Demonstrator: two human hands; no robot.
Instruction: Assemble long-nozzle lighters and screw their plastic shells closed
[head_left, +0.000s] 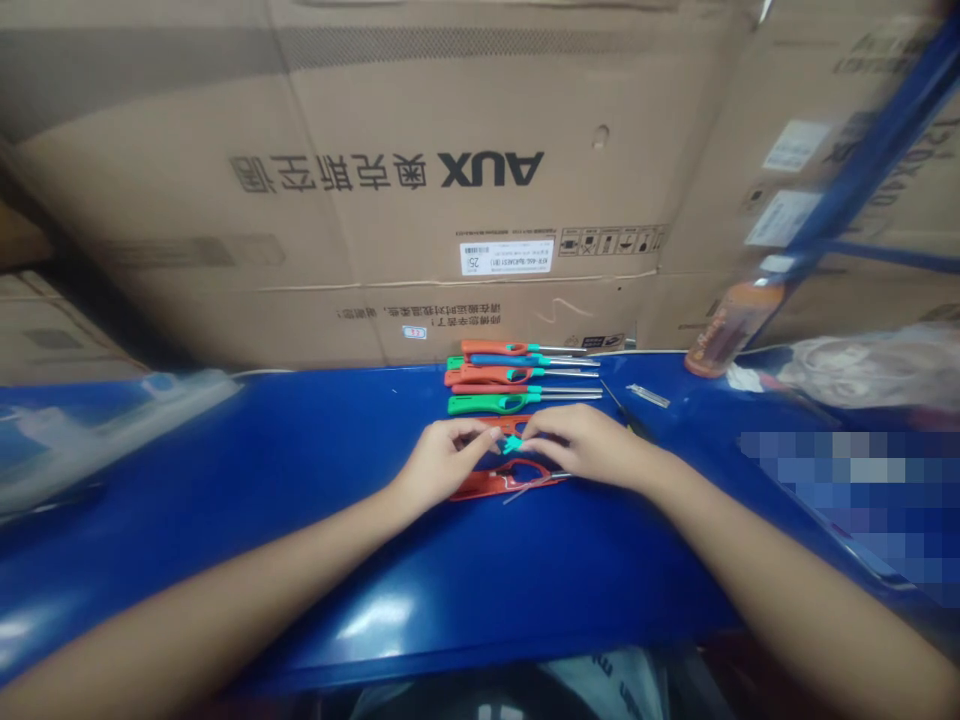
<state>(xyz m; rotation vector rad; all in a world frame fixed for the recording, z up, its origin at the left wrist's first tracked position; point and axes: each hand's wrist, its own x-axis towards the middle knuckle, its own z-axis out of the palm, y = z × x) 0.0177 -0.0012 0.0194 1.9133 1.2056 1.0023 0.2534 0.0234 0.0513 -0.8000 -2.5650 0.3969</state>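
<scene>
A small teal plastic piece (512,444) sits between the fingertips of my two hands. My left hand (450,458) has its thumb and fingers pinched at the piece's left side. From the right, my right hand (585,442) pinches the same piece. Just below them lies a red long-nosed lighter (480,487) with its handle opened up and a thin wire or tube across it. Another orange lighter is partly hidden behind my hands. Beyond, several long-nosed lighters lie in a row, among them a green lighter (480,404) and a blue lighter (499,361), metal nozzles pointing right.
A thin screwdriver-like tool (618,402) and a small clear strip (648,396) lie right of the lighters. An orange bottle (731,330) and a plastic bag (870,370) stand at the back right. Large cartons (375,90) wall the blue table's far edge. Clear plastic packaging (112,425) lies left.
</scene>
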